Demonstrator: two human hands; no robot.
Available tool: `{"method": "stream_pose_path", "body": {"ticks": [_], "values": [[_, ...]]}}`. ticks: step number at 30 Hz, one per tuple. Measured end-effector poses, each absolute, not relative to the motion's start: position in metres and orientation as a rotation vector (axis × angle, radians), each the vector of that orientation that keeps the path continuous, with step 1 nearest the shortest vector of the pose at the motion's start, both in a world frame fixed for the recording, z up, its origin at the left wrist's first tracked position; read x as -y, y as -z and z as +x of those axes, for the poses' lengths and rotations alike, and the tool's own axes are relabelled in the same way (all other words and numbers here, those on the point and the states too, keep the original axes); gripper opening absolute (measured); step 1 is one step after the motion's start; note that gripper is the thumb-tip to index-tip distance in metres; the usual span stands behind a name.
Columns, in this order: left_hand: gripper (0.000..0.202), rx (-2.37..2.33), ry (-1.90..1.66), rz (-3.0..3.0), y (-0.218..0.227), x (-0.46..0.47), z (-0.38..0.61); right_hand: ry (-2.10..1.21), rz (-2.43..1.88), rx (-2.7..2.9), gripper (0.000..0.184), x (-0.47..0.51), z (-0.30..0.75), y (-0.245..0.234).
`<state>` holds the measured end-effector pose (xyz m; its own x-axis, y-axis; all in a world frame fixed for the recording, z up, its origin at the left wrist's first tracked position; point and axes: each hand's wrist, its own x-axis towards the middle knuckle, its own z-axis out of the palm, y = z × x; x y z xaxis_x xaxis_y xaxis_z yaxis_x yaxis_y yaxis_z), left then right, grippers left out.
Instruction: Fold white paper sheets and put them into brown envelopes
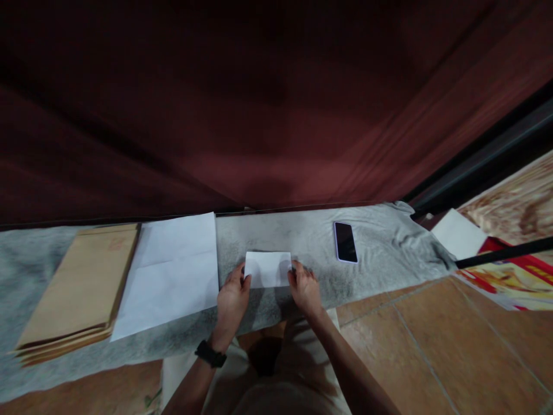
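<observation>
A small white rectangle of paper (pixel 268 269), seemingly folded, is held just above the grey cloth in front of me. My left hand (pixel 233 295) pinches its left edge, thumb on top and fingers behind. At the opposite edge my right hand (pixel 305 287) grips in the same way. A dark watch (pixel 210 353) is on my left wrist. To the left of the paper lie large white sheets (pixel 179 271) with a crease across the top one. Beyond them is a stack of brown paper envelopes (pixel 82 282).
A phone with a pale purple edge (pixel 345 242) lies right of my hands on the grey cloth (pixel 298 225). A dark red curtain (pixel 276 144) hangs behind the table. At the right are a black bar (pixel 505 253) and a colourful printed box or sheet (pixel 518 276) above the tiled floor (pixel 410 340).
</observation>
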<state>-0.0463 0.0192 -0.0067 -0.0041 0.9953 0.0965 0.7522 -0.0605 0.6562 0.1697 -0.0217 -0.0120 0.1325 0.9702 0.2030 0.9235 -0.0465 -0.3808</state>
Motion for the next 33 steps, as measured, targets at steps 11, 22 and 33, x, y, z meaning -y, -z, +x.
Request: {"method": "stream_pose_path", "body": {"ticks": [11, 22, 33], "values": [[0.042, -1.889, -0.660, 2.011, 0.009, -0.018, -0.040, -0.081, -2.006, 1.842, 0.030, 0.019, 0.160, 0.007], [0.039, -1.878, -0.578, 2.038, 0.003, -0.021, -0.041, -0.123, -1.793, 2.055, 0.049, 0.014, 0.128, 0.017], [0.050, -1.488, -0.714, 2.328, 0.016, -0.013, -0.001, -0.060, -1.792, 2.106, 0.053, 0.016, 0.130, 0.029]]}}
